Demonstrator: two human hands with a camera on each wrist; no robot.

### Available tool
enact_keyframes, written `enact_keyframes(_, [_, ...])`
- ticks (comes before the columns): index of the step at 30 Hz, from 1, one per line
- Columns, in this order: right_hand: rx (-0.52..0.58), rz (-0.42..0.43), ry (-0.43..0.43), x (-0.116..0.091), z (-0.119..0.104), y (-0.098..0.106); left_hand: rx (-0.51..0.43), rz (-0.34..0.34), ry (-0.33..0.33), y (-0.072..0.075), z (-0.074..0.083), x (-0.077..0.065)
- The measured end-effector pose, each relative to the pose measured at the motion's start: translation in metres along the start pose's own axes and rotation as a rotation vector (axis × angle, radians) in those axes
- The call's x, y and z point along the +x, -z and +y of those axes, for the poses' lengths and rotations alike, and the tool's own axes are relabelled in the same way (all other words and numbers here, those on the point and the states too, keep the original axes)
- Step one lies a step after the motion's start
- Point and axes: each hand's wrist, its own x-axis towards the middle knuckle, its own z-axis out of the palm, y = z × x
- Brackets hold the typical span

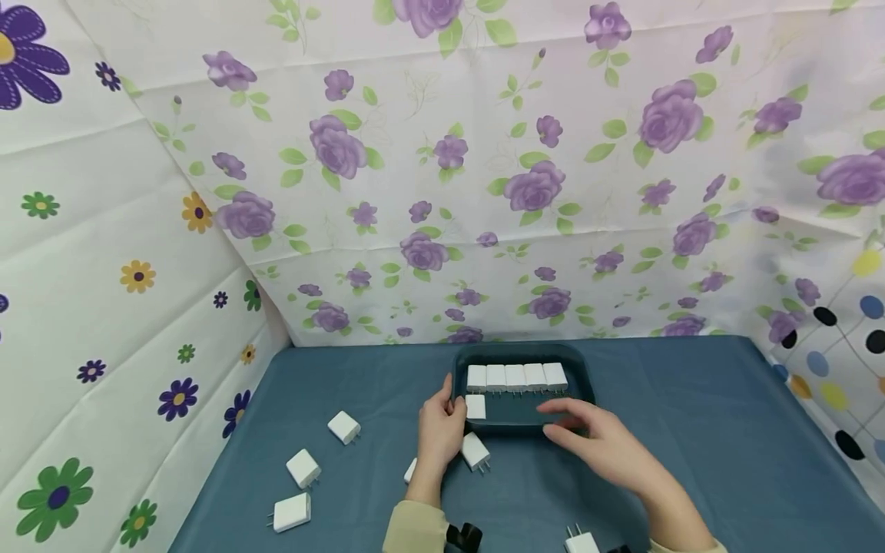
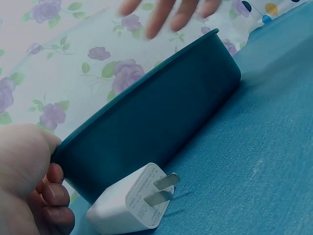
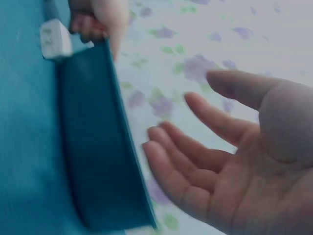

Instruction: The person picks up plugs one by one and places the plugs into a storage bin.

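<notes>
Tray point(image 1: 515, 428) was gripped by left hand point(image 1: 442, 432); right hand point(image 1: 600, 442) was held near opposite end, fingers parted; six chargers point(image 1: 515, 377) were contained.

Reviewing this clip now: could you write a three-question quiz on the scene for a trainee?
1. How many white chargers are in the far row of the tray?
2. True or false: the right grip is empty.
3. In the head view, which side of the tray does the left grip hold? A) left; B) right; C) far.

Key: 1. Five. 2. True. 3. A.
</notes>
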Motion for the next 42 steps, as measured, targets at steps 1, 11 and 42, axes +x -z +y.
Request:
enact_keyframes(1, [-0.013, -0.029, 0.004, -0.005, 0.002, 0.005, -0.003, 0.001, -0.001, 0.000, 0.001, 0.000])
enact_keyframes(11, [-0.148, -0.433, 0.187, -0.033, 0.018, 0.013, 0.007, 0.003, 0.001, -0.001, -0.003, 0.001])
enact_keyframes(42, [-0.234, -0.413, -0.101, -0.046, 0.014, -0.030, -0.011, -0.004, -0.004, 0.000, 0.003, -0.001])
